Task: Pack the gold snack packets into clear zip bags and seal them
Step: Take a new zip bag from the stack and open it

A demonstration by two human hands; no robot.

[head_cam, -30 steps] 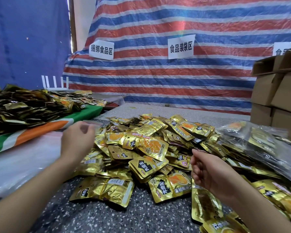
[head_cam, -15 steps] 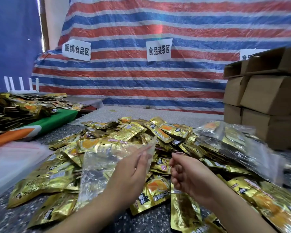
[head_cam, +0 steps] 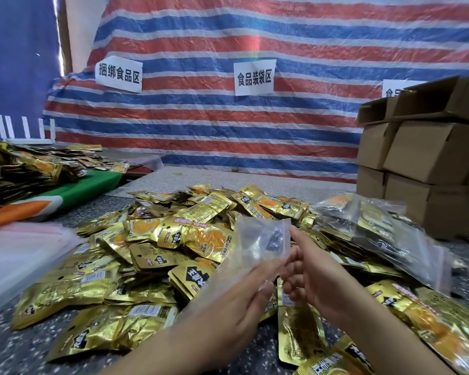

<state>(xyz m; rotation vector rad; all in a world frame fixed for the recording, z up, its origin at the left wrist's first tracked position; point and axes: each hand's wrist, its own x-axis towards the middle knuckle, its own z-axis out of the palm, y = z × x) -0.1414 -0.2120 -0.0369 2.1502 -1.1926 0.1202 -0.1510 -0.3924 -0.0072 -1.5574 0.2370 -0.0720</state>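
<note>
A heap of gold snack packets [head_cam: 190, 239] covers the speckled table [head_cam: 25, 355] in front of me. My left hand [head_cam: 241, 301] holds an empty clear zip bag [head_cam: 257, 244] upright over the heap. My right hand [head_cam: 309, 269] meets it at the bag's right edge, fingers curled and pinching the plastic. One gold packet [head_cam: 298, 336] hangs down under my right hand, seemingly tucked in its lower fingers. Filled clear bags [head_cam: 371, 228] of gold packets lie at the right.
Stacked cardboard boxes [head_cam: 431, 169] stand at the right rear. A pile of empty clear bags [head_cam: 19, 253] lies at the left. Beyond it, more dark-gold packets [head_cam: 19, 169] rest on a green, white and orange cloth [head_cam: 73, 193]. A striped tarp hangs behind.
My left hand brought a clear bag from the left pile over to the middle. Both hands have come together on the bag, which is now raised higher.
</note>
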